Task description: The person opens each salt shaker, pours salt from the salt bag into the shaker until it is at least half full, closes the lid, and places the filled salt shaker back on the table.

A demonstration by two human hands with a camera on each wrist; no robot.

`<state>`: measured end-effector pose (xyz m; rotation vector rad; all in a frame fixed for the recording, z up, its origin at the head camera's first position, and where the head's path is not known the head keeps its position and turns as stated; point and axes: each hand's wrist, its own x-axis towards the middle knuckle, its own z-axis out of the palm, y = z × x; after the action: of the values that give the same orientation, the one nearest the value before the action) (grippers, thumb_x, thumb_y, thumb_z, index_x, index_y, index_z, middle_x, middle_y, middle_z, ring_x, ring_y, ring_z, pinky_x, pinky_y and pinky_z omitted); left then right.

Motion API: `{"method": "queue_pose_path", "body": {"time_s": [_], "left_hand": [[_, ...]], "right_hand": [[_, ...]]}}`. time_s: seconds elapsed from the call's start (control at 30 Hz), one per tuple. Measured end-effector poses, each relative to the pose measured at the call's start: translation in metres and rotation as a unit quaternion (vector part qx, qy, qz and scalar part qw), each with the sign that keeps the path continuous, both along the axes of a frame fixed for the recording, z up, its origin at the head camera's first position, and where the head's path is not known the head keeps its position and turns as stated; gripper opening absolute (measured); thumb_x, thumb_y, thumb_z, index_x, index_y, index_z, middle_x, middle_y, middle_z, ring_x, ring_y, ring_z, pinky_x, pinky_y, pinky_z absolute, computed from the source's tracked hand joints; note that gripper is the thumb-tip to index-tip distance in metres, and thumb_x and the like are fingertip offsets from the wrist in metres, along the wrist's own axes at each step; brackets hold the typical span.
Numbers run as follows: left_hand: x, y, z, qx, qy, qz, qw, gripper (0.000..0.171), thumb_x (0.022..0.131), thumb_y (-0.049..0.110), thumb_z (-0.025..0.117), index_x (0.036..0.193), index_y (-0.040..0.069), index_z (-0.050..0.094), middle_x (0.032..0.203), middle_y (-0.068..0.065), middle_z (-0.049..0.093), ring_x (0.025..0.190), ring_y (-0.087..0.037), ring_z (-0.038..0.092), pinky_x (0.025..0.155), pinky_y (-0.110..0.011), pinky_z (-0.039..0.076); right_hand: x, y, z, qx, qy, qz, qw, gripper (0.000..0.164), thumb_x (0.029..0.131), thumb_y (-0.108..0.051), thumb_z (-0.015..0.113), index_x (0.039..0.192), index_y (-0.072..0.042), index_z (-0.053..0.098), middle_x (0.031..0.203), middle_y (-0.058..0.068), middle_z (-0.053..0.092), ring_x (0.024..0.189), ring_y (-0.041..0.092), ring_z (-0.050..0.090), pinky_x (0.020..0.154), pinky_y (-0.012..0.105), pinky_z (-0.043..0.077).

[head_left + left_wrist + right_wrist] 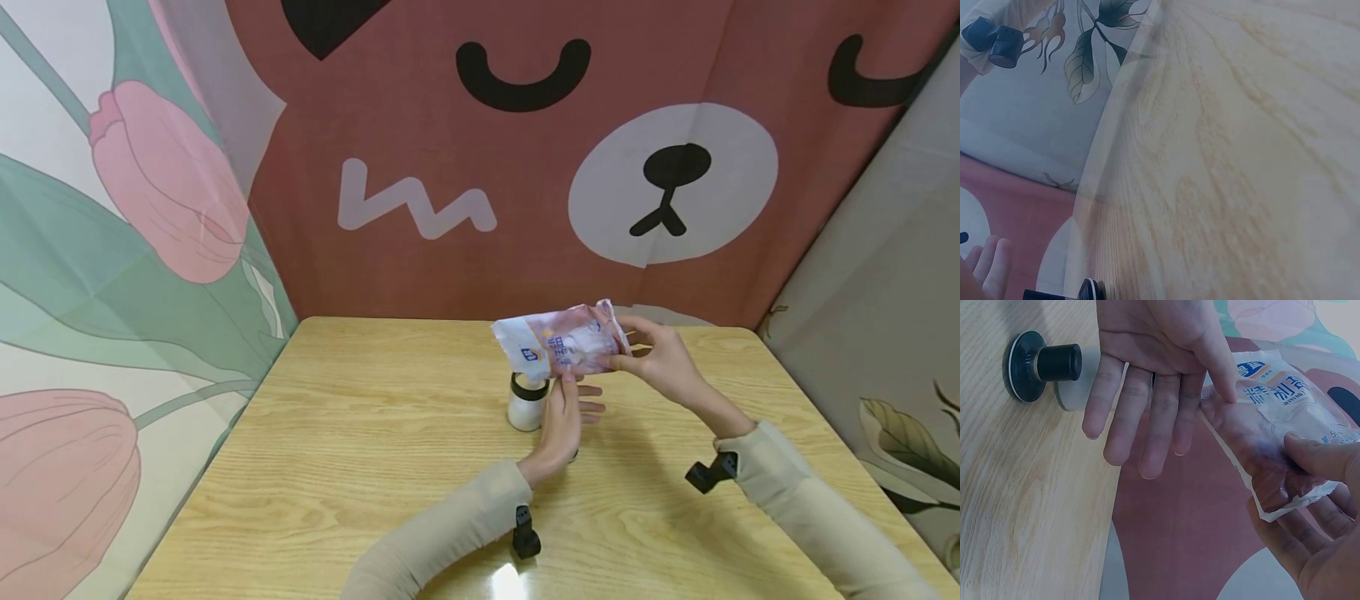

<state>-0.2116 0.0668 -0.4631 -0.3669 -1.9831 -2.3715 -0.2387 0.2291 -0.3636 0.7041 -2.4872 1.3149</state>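
My right hand (660, 362) grips one end of a printed plastic pouch (558, 340), its thumb on the near face and its fingers behind. The pouch is tilted, its pale end over a white jar (525, 414) with a dark rim. In the right wrist view, a reddish-brown mass shows through the film. My left hand (1154, 381) is beside the jar with its four fingers straight and spread. Its thumb tip lies against the pouch. The left wrist view catches only a few of those fingers (991, 269). Behind the left hand, a black knobbed lid (1025, 365) rests on the table.
The wooden table (337, 433) runs back to a hanging cloth (405, 275) with a cartoon face. A flower-print cloth (180, 350) hangs at the left, another patterned cloth (862, 317) at the right. Small black cameras (711, 472) are strapped to both wrists.
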Motion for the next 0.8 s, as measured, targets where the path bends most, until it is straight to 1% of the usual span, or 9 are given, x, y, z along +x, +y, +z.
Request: {"method": "queue_pose_path", "body": {"time_s": [0.1,0.23,0.33,0.47,0.6,0.8], "left_hand": [[-0.0005,0.0003,0.0011,0.003,-0.007,-0.002,1.0000,0.043,0.112,0.030,0.019,0.124,-0.001,0.046,0.111,-0.027,0.066,0.091,-0.044,0.068,0.075,-0.048,0.059],[0.0001,0.0000,0.0014,0.002,-0.009,0.000,1.0000,0.044,0.111,0.034,0.020,0.124,0.000,0.046,0.110,-0.022,0.067,0.091,-0.040,0.069,0.075,-0.045,0.059],[0.0012,-0.0002,0.0011,-0.003,-0.004,0.006,1.0000,0.049,0.110,0.041,0.021,0.125,0.001,0.046,0.109,-0.016,0.069,0.089,-0.032,0.071,0.073,-0.039,0.060],[0.0011,0.0010,0.0013,-0.004,-0.006,0.017,0.9998,0.052,0.110,0.043,0.020,0.124,0.002,0.048,0.106,-0.013,0.070,0.086,-0.029,0.072,0.072,-0.040,0.060],[0.0011,0.0015,0.0014,-0.003,-0.005,0.020,0.9998,0.051,0.110,0.043,0.020,0.123,0.003,0.049,0.105,-0.013,0.070,0.085,-0.030,0.072,0.072,-0.041,0.060],[0.0009,0.0009,0.0014,-0.005,-0.003,0.014,0.9999,0.051,0.109,0.044,0.019,0.122,0.003,0.048,0.106,-0.014,0.070,0.086,-0.030,0.072,0.072,-0.039,0.060]], "right_hand": [[0.0000,0.0001,-0.0004,0.002,0.001,-0.001,1.000,0.050,0.082,0.004,0.078,0.129,0.005,0.060,0.114,0.023,0.066,0.091,0.039,0.068,0.065,0.023,0.057],[0.0000,0.0001,-0.0005,0.004,0.006,-0.002,1.000,0.050,0.082,0.005,0.078,0.129,0.005,0.060,0.114,0.024,0.066,0.090,0.039,0.068,0.065,0.022,0.057],[-0.0002,0.0001,0.0000,0.005,0.008,-0.002,1.000,0.050,0.081,0.006,0.078,0.128,0.005,0.060,0.113,0.024,0.066,0.090,0.040,0.068,0.065,0.022,0.057],[-0.0007,0.0001,0.0005,0.006,0.009,-0.002,1.000,0.050,0.081,0.005,0.079,0.127,0.005,0.060,0.113,0.024,0.066,0.090,0.041,0.068,0.065,0.021,0.057],[-0.0007,-0.0001,0.0008,0.007,0.008,-0.004,1.000,0.051,0.081,0.004,0.079,0.128,0.005,0.060,0.114,0.024,0.066,0.091,0.042,0.068,0.065,0.021,0.056],[-0.0002,-0.0007,0.0017,0.006,0.008,-0.003,1.000,0.051,0.082,0.003,0.079,0.129,0.004,0.060,0.113,0.023,0.066,0.091,0.040,0.068,0.065,0.022,0.057]]}}
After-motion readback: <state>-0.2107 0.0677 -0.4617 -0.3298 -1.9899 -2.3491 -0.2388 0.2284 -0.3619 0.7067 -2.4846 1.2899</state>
